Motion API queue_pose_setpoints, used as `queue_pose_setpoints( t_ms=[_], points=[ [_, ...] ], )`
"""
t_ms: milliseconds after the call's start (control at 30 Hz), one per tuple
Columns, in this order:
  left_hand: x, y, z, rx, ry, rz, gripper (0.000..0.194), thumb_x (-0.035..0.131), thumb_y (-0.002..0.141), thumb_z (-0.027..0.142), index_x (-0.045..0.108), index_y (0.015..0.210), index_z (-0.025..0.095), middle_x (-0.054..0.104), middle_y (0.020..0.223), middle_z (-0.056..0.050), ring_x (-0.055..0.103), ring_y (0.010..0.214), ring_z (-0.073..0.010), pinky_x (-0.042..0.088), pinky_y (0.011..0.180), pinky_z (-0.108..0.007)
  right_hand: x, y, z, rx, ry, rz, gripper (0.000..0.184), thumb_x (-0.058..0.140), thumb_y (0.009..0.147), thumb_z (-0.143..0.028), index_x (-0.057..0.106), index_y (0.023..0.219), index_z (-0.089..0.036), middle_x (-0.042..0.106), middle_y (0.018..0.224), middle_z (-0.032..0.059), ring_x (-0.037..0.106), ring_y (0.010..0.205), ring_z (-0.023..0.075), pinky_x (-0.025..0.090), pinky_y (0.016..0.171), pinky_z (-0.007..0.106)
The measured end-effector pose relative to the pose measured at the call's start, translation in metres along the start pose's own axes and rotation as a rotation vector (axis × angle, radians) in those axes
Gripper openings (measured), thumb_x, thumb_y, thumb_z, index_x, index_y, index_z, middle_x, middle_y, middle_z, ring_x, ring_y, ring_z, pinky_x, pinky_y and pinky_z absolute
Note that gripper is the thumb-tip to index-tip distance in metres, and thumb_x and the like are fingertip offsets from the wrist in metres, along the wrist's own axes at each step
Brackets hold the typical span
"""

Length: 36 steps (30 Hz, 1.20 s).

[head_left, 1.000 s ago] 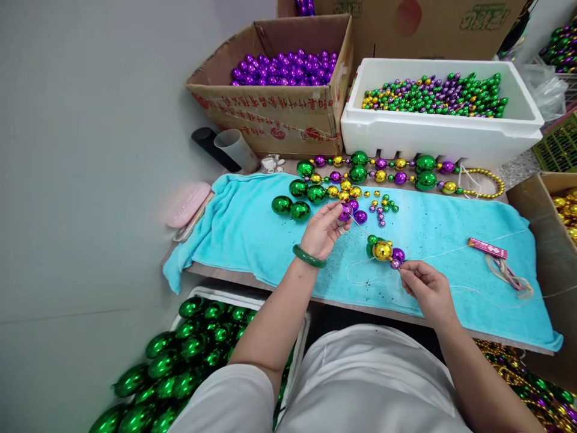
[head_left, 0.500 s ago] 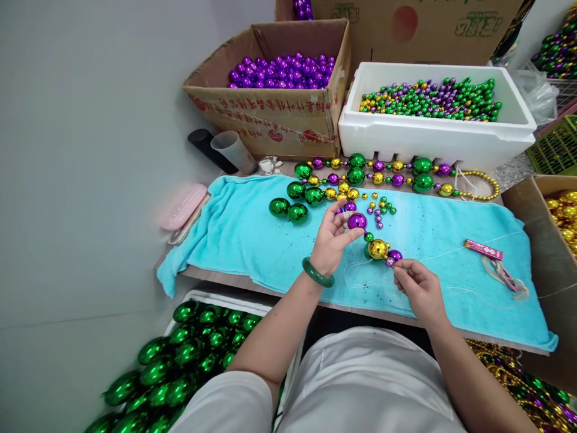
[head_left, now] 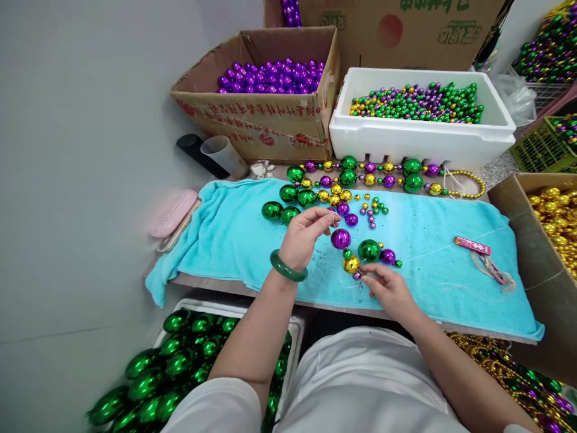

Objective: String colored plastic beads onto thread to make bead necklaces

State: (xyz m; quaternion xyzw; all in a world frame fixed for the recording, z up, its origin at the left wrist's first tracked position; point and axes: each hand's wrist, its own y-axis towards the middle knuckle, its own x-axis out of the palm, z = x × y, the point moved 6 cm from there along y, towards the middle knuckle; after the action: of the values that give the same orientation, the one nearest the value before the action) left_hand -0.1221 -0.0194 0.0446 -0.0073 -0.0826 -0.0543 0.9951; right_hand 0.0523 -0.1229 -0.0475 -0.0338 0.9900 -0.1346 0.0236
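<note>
My left hand (head_left: 305, 233), a green bangle at its wrist, is closed in a pinch on the thin white string just above a large purple bead (head_left: 341, 239). Below that bead hang a small green bead (head_left: 347, 254), a gold bead (head_left: 351, 264) and a small purple bead (head_left: 357, 276). At this lower end, the fingers of my right hand (head_left: 388, 290) are closed on the strand beside the gold bead. A big green bead (head_left: 369, 250) and another purple bead (head_left: 387, 256) lie to the right on the blue towel (head_left: 433, 282).
Loose green beads (head_left: 272, 210), gold beads and small mixed beads lie behind my hands. A finished-looking bead necklace (head_left: 412, 167) stretches along the back. Beyond stand a cardboard box (head_left: 252, 123) and a white foam box (head_left: 419, 141). A pink packet (head_left: 472, 245) lies right.
My left hand has shifted from an open hold around the purple bead to a pinch above it. My right hand has moved left, from the far purple beads to beside the gold bead.
</note>
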Motion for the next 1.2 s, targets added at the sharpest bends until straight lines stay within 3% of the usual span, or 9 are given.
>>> queue_pose_setpoints(
  t_ms=[167, 300, 400, 600, 667, 800, 967, 1100, 1200],
  points=[
    [0.004, 0.000, 0.035, 0.134, 0.123, -0.067, 0.015, 0.067, 0.079, 0.032, 0.063, 0.076, 0.018, 0.066, 0.069, -0.002, 0.061, 0.064, -0.0123, 0.047, 0.055, -0.023, -0.007, 0.010, -0.050, -0.222, -0.074, 0.120, 0.023, 0.060, 0.081, -0.038, 0.068, 0.094, -0.020, 0.068, 0.084, 0.0037, 0.054, 0.056, 0.0103, 0.044, 0.052, 0.025],
    [0.018, -0.007, 0.052, 0.124, 0.035, -0.026, 0.011, 0.069, 0.078, 0.026, 0.062, 0.078, 0.017, 0.062, 0.068, 0.000, 0.062, 0.066, -0.0121, 0.049, 0.057, -0.023, 0.013, 0.030, -0.087, -0.222, 0.106, -0.089, 0.034, 0.063, 0.077, -0.038, 0.061, 0.107, -0.022, 0.067, 0.103, 0.0048, 0.059, 0.061, 0.0095, 0.043, 0.048, 0.022],
    [0.018, -0.010, 0.058, 0.116, -0.063, 0.089, 0.008, 0.068, 0.079, 0.020, 0.062, 0.081, 0.017, 0.059, 0.069, 0.001, 0.064, 0.071, -0.0126, 0.048, 0.057, -0.021, 0.030, 0.043, -0.091, -0.140, 0.137, -0.223, 0.027, 0.065, 0.074, -0.038, 0.063, 0.092, -0.018, 0.068, 0.085, 0.0033, 0.059, 0.058, 0.0097, 0.040, 0.044, 0.019],
    [0.004, -0.008, 0.068, 0.442, -0.040, 0.053, 0.010, 0.060, 0.086, 0.029, 0.062, 0.087, 0.020, 0.063, 0.072, 0.002, 0.061, 0.064, -0.0092, 0.047, 0.054, -0.020, 0.039, 0.053, -0.073, -0.111, 0.069, -0.345, 0.019, 0.066, 0.074, -0.035, 0.060, 0.077, -0.016, 0.064, 0.064, 0.0005, 0.057, 0.054, 0.0096, 0.038, 0.041, 0.017],
    [-0.002, -0.007, 0.057, 0.378, -0.046, 0.033, 0.019, 0.060, 0.085, 0.035, 0.063, 0.099, 0.022, 0.066, 0.084, 0.000, 0.063, 0.072, -0.0114, 0.049, 0.058, -0.022, 0.037, 0.056, -0.074, -0.134, 0.088, -0.318, 0.019, 0.065, 0.075, -0.035, 0.059, 0.077, -0.016, 0.060, 0.059, -0.0010, 0.054, 0.051, 0.0091, 0.038, 0.040, 0.018],
    [0.007, -0.014, 0.017, 0.025, 0.039, -0.175, 0.043, 0.069, 0.076, 0.038, 0.062, 0.115, 0.022, 0.066, 0.107, -0.006, 0.064, 0.088, -0.0172, 0.052, 0.062, -0.024, 0.033, 0.057, -0.097, -0.327, 0.135, -0.187, 0.014, 0.059, 0.081, -0.032, 0.058, 0.080, -0.018, 0.056, 0.058, -0.0040, 0.051, 0.051, 0.0084, 0.041, 0.046, 0.020],
    [0.015, -0.025, -0.013, -0.186, -0.027, -0.228, 0.034, 0.073, 0.069, 0.034, 0.069, 0.098, 0.017, 0.068, 0.085, -0.004, 0.063, 0.071, -0.0140, 0.052, 0.055, -0.023, 0.038, 0.050, -0.126, -0.628, -0.200, 0.030, 0.012, 0.052, 0.086, -0.021, 0.064, 0.083, -0.019, 0.063, 0.081, 0.0003, 0.058, 0.080, 0.0130, 0.048, 0.076, 0.027],
    [0.015, -0.019, -0.017, -0.206, 0.021, -0.158, 0.017, 0.074, 0.067, 0.027, 0.070, 0.075, 0.012, 0.059, 0.059, 0.000, 0.053, 0.051, -0.0077, 0.043, 0.046, -0.019, 0.035, 0.050, -0.132, -0.701, -0.411, 0.075, 0.016, 0.051, 0.087, -0.019, 0.066, 0.083, -0.020, 0.061, 0.098, 0.0040, 0.056, 0.099, 0.0157, 0.045, 0.088, 0.031],
    [0.011, -0.016, -0.016, -0.227, 0.111, -0.134, 0.014, 0.074, 0.066, 0.025, 0.069, 0.070, 0.012, 0.056, 0.056, 0.000, 0.048, 0.045, -0.0059, 0.038, 0.041, -0.017, 0.009, 0.049, -0.126, -0.674, -0.463, 0.064, 0.015, 0.052, 0.088, -0.021, 0.066, 0.092, -0.020, 0.062, 0.104, 0.0042, 0.055, 0.102, 0.0161, 0.045, 0.087, 0.031]
  ],
)
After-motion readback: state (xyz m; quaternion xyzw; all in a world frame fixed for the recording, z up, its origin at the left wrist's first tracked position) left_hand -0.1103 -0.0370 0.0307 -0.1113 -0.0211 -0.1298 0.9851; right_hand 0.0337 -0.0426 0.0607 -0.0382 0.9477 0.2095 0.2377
